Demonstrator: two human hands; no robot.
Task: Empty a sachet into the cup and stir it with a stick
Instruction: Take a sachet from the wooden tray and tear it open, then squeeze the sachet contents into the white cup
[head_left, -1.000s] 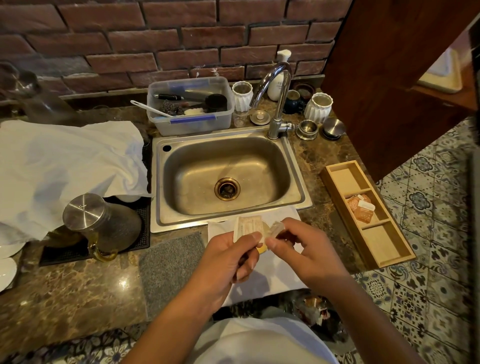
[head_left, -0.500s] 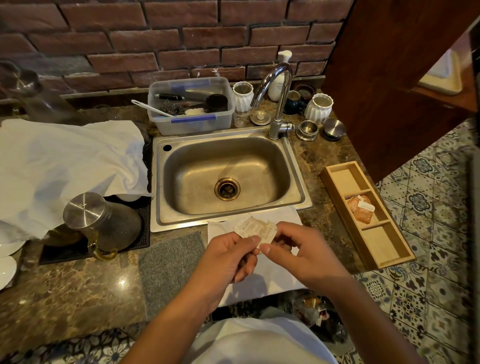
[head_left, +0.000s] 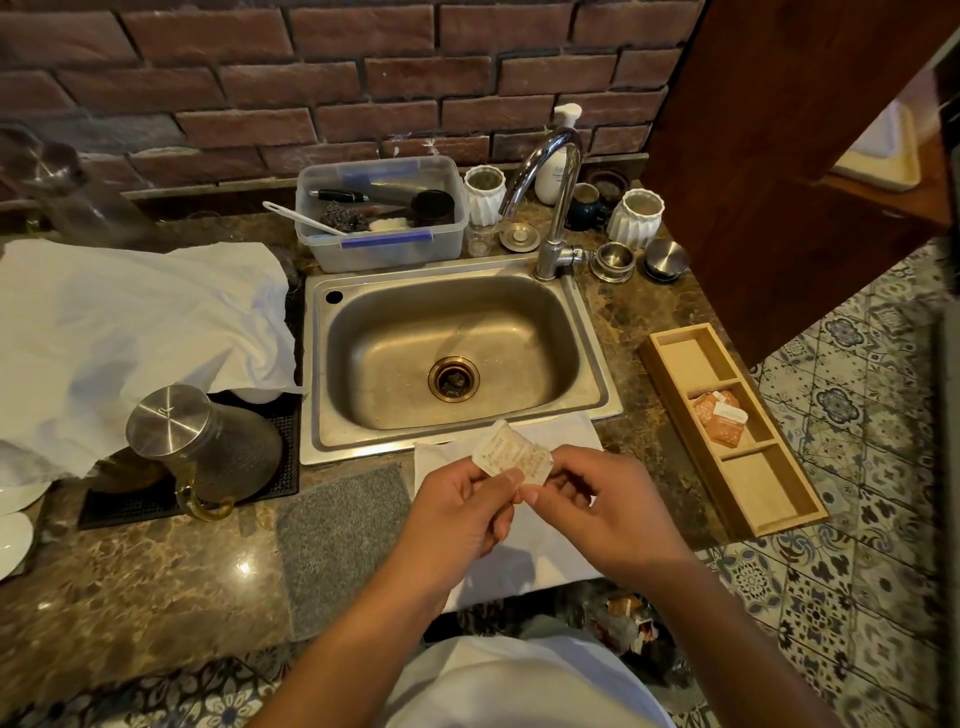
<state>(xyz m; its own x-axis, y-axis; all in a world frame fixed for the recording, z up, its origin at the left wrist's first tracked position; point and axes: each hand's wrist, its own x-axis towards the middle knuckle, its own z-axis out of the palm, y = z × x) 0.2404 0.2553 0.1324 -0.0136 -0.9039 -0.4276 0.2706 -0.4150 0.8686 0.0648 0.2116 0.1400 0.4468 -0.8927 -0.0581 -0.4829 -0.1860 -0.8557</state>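
Fingers of left hand (head_left: 457, 512) and right hand (head_left: 605, 506) pinching one sachet (head_left: 511, 456); two hands.

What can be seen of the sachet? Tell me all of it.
The sachet is a small, flat, pale cream packet, paper-like, with fine print too small to read. It looks crinkled and tilted, its upper corner pointing toward the sink. It is held in the air over a white cloth at the counter's front edge. The left hand pinches its lower left edge, the right hand its lower right edge. Whether it is torn open cannot be told.
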